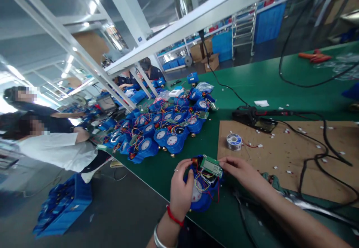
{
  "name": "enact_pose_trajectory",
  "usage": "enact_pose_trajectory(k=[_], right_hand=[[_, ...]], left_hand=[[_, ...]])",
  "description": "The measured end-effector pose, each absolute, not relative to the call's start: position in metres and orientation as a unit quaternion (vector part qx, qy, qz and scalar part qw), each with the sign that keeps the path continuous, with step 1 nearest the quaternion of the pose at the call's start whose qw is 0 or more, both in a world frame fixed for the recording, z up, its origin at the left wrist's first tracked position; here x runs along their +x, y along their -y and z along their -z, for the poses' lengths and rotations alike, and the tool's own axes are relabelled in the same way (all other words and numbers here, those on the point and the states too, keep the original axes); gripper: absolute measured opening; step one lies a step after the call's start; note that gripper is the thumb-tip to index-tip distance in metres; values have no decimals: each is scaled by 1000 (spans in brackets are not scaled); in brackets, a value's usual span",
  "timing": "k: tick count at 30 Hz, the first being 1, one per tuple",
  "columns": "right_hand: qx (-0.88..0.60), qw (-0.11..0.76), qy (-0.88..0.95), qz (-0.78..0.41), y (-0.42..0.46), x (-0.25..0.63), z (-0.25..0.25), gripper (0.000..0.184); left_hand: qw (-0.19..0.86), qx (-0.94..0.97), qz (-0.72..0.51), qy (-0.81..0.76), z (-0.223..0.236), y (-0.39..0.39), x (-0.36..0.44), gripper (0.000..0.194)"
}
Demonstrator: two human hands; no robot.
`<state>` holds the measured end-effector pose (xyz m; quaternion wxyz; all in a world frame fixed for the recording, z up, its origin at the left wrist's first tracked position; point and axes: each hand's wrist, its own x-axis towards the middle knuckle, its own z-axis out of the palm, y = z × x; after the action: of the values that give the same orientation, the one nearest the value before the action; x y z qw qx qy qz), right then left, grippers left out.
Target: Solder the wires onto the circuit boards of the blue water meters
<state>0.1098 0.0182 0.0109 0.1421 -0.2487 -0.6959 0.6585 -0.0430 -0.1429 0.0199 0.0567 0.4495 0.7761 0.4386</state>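
Observation:
A blue water meter point(202, 203) with a round white dial lies near the table's front edge, its top open and thin coloured wires spilling out. My left hand point(181, 182) is closed around its left side, fingers near a red-and-brass part. Between the fingertips of my right hand point(238, 169) is the right edge of a green circuit board point(211, 165) with a small LCD screen that shows digits. The board sits tilted over the meter, joined to it by wires. What lies under the board is partly hidden.
Several similar blue meters point(171, 140) crowd the table to the left. On a cardboard sheet point(260, 177) at right are a solder spool point(233, 142), a soldering iron holder point(254, 119) and black cables. Pliers point(238, 195) lie beside my right forearm. Co-workers sit at far left.

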Motion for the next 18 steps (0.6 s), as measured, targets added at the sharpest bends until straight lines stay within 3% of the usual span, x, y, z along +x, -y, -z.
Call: enact_pose_trajectory(k=[10,18], right_hand=[[-250,171,681,-667,-11,110,-5,35],[-294,131,689,-650,-24,110,6,41]], left_hand=[[32,448,-476,-756,-24,144,-37,22],[39,404,-491,-770,-26,147,-31,25]])
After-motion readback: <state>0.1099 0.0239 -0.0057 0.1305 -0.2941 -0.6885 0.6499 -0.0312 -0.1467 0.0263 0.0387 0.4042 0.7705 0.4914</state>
